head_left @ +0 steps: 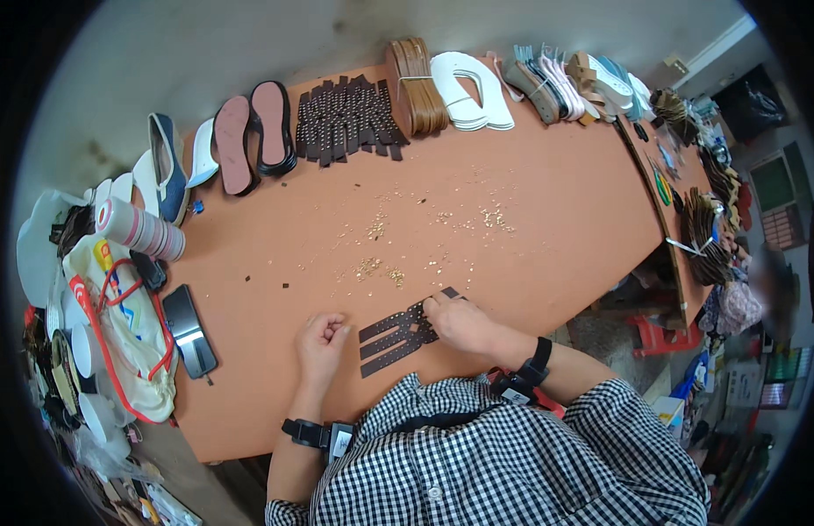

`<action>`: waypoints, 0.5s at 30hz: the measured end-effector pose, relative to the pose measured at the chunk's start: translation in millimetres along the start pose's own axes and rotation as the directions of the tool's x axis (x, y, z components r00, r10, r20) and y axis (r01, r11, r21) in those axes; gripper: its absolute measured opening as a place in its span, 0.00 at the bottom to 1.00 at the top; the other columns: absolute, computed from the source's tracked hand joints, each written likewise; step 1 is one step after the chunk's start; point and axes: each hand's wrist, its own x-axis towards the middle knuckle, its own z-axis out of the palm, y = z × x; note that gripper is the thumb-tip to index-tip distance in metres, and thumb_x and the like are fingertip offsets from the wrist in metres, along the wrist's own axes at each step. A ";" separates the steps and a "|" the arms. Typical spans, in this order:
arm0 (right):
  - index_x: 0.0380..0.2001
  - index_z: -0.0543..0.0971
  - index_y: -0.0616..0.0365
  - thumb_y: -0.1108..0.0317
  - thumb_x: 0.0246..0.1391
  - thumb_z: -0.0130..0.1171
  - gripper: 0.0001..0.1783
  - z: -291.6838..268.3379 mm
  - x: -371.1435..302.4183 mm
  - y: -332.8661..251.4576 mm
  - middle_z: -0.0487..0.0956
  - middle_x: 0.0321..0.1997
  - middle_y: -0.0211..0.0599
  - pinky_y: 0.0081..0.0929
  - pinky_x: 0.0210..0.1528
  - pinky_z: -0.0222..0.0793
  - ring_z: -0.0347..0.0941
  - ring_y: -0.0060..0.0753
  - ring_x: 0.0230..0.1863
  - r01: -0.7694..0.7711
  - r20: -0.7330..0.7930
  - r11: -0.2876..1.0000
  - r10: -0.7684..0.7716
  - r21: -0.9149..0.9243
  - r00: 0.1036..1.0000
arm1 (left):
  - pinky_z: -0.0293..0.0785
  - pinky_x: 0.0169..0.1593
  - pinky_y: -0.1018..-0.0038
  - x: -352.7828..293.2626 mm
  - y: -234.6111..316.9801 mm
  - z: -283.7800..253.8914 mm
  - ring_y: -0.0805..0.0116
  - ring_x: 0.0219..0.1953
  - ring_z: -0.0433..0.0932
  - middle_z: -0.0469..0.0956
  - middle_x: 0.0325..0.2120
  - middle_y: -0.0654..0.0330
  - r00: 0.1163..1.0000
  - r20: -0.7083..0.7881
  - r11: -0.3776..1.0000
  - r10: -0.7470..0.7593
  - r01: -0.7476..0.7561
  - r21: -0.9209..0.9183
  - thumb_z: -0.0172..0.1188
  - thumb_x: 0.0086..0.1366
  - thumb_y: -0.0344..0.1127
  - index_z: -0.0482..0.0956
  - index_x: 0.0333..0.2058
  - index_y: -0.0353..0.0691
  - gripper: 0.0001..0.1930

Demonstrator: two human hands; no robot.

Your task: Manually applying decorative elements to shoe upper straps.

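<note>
Just below the middle of the frame, a set of dark perforated leather strips [400,331] lay flat on the orange table [547,210], several bands side by side with their long axis running from lower left up to upper right. The right hand [460,323] sat at the upper right end of the strips, its fingertips pressed down on or pinching that end; the fingers were curled close together, but whether they actually gripped the leather or only pinned it could not be told, since the hand covered the contact. The left hand [322,337] rested just beside the lower left end of the strips, closed into a loose fist; it may have held something small, but nothing showed between the fingers. So the strips lay between the two hands, with the right hand the one in touch and the left hand near but apparently apart. Small brass-coloured studs [381,267] were scattered above the hands toward the centre of the frame. Along the top edge sat a pile of studded dark straps [350,118], brown soles [417,86] and white insoles [468,88]. A dark phone [189,331] lay at the left. The strips' lower ends ran close to the checked shirt [512,465].
</note>
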 end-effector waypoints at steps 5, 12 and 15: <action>0.38 0.69 0.72 0.75 0.45 0.48 0.15 -9.6 -0.6 -4.3 0.71 0.42 0.55 0.41 0.37 0.73 0.75 0.54 0.35 -0.013 0.037 1.000 0.012 0.025 0.999 | 0.68 0.27 0.84 0.3 3.2 -2.3 0.81 0.23 0.67 0.71 0.24 0.66 1.000 0.002 0.999 -0.031 0.031 0.025 0.64 0.51 0.22 0.78 0.32 0.32 0.08; 0.36 0.68 0.70 0.74 0.47 0.47 0.12 -1.2 -1.0 2.9 0.71 0.41 0.57 0.42 0.38 0.73 0.74 0.56 0.35 0.004 0.020 1.000 -0.004 0.003 1.000 | 0.67 0.27 0.85 -1.9 18.7 -0.2 0.82 0.23 0.67 0.72 0.25 0.67 0.996 0.014 0.996 -0.085 0.085 -0.008 0.63 0.52 0.23 0.78 0.32 0.30 0.07; 0.32 0.67 0.69 0.71 0.48 0.50 0.11 2.8 -3.4 4.3 0.70 0.37 0.54 0.43 0.33 0.72 0.74 0.53 0.32 0.010 -0.021 1.000 -0.010 -0.004 1.000 | 0.67 0.27 0.85 -1.6 16.7 0.7 0.82 0.22 0.67 0.72 0.25 0.66 0.998 0.019 0.998 -0.060 0.060 -0.035 0.63 0.52 0.23 0.78 0.32 0.31 0.08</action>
